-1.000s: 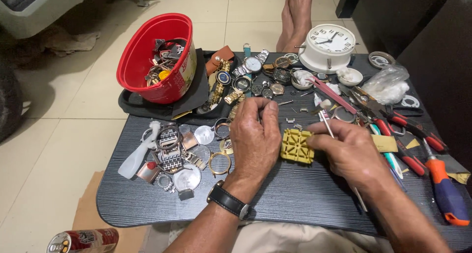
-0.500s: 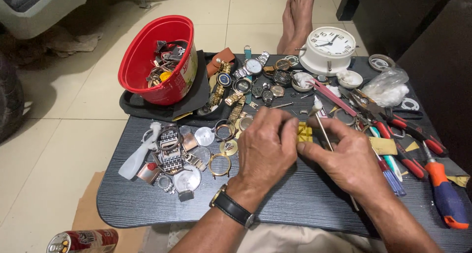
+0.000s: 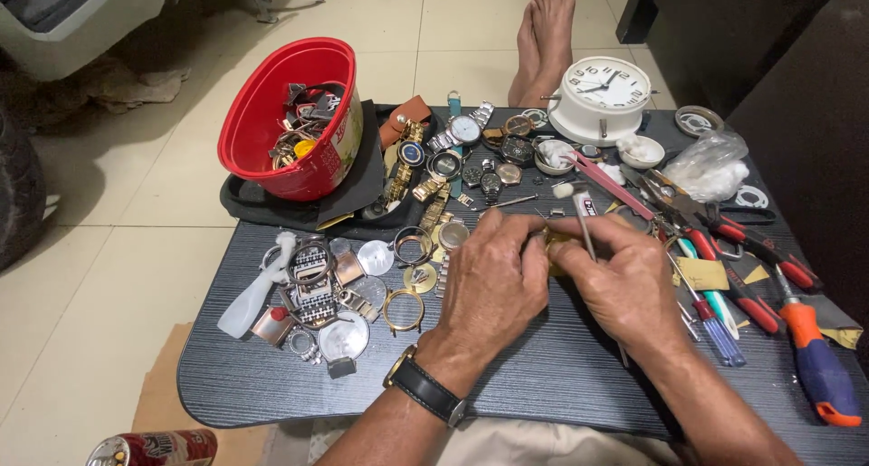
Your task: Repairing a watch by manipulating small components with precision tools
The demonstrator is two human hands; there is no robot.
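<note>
Both my hands meet over the middle of a dark wood-grain lap table (image 3: 543, 385). My left hand (image 3: 493, 285), with a black wristwatch on its wrist, pinches a small gold-coloured watch part (image 3: 554, 245) that is mostly hidden between the fingers. My right hand (image 3: 625, 285) grips the same gold part and also holds a thin metal tool (image 3: 585, 229) that sticks up between the fingers. Left of the hands lie loose watch cases, rings and bands (image 3: 335, 290).
A red bucket (image 3: 294, 113) of watch parts stands at the back left. Several watches (image 3: 453, 154) lie behind the hands. A white alarm clock (image 3: 602, 95) stands at the back right. Pliers and screwdrivers (image 3: 760, 276) lie at the right. A person's bare feet (image 3: 543, 32) rest beyond the table.
The gold part lay flat on the table one second ago; now both hands have closed around it and lifted it, so it is almost hidden.
</note>
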